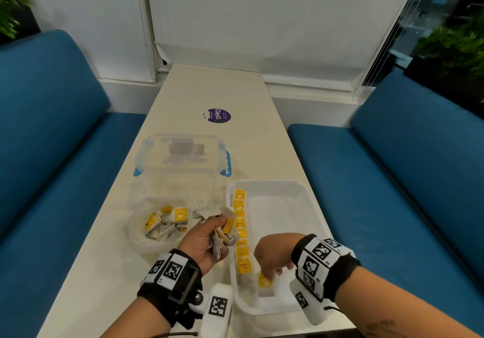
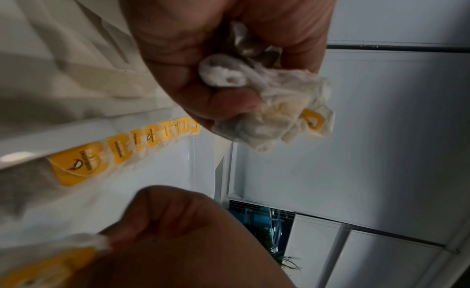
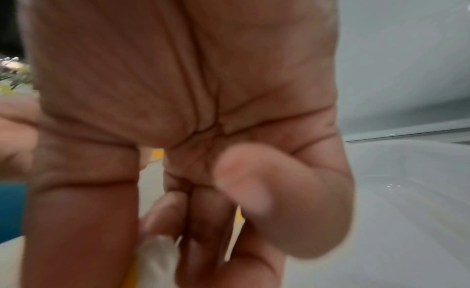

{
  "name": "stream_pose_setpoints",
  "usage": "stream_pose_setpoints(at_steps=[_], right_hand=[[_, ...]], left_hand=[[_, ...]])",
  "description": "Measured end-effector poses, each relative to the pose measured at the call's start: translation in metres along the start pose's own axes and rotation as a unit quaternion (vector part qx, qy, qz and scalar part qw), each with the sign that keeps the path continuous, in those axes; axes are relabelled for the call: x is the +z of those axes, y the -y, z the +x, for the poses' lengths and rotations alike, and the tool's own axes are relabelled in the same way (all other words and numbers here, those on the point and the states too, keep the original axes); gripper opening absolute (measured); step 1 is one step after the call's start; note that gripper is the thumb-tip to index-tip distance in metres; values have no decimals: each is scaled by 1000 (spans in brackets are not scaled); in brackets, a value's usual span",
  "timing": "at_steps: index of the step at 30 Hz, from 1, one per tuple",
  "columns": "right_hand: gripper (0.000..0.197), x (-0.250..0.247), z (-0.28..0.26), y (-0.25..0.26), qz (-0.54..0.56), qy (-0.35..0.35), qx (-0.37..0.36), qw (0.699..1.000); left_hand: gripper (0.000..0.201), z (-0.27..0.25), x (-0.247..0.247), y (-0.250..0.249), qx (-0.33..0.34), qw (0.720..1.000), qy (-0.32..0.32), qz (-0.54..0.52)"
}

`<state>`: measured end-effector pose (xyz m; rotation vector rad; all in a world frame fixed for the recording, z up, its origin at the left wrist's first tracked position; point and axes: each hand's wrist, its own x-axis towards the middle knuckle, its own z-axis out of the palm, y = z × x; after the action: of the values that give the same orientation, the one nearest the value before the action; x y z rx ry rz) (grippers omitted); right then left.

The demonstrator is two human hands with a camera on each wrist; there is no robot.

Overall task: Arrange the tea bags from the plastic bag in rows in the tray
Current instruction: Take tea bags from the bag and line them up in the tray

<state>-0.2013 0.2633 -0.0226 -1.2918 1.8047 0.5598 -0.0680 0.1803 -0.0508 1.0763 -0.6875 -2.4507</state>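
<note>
A white tray (image 1: 309, 309) lies on the table at the near right. A row of tea bags with yellow tags (image 1: 241, 230) runs along its left wall; the same row of tea bags (image 2: 122, 149) shows in the left wrist view. My right hand (image 1: 272, 267) reaches down into the tray's near left corner and pinches one tea bag (image 1: 265, 280) at the end of the row. My left hand (image 1: 209, 240) hovers beside the tray's left rim, gripping a bunch of tea bags (image 2: 274, 115). The clear plastic bag (image 1: 162, 222) with more tea bags lies left of it.
A clear lidded container (image 1: 183, 154) with blue clips stands behind the plastic bag. A purple round sticker (image 1: 219, 115) lies farther back on the table. Blue benches (image 1: 408, 180) flank the table on both sides. The tray's right part holds no bags.
</note>
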Motion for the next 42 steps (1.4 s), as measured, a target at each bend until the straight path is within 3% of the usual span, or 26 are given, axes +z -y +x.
stream_pose_setpoints(at_steps=[4,7,11,17,19,23,29,32,35,39,42], right_hand=[[14,5,15,16,-27,48,-16,998],[34,6,27,22,-39,25,1,999],[32,7,43,23,-133,-24,22,991],[26,2,48,21,-79,-27,32,996],[21,4,51,21,-52,-34,45,997],[35,5,52,18,-5,-38,54,998],[40,-9,42,5,77,-83,61,992],[37,-29,22,-4,158,-161,61,972],[31,-41,1,-13,273,-229,40,934],[34,-37,-15,-15,383,-260,-18,886],[39,-30,-21,-13,413,-271,-65,867]], left_hand=[[21,2,-4,1,-1,1000,-7,2],[20,5,-8,2,-4,1000,-18,2],[19,9,-15,3,-6,1000,-22,-8],[25,9,-20,3,-2,1000,-19,5],[17,10,-22,3,-4,1000,-20,11],[9,13,-22,4,-7,1000,-22,20],[20,11,-14,3,-11,1000,-12,16],[25,7,-9,2,-7,1000,-8,24],[26,4,-2,3,1,999,-7,48],[24,5,4,8,3,995,-18,94],[21,6,7,10,0,992,-25,120]])
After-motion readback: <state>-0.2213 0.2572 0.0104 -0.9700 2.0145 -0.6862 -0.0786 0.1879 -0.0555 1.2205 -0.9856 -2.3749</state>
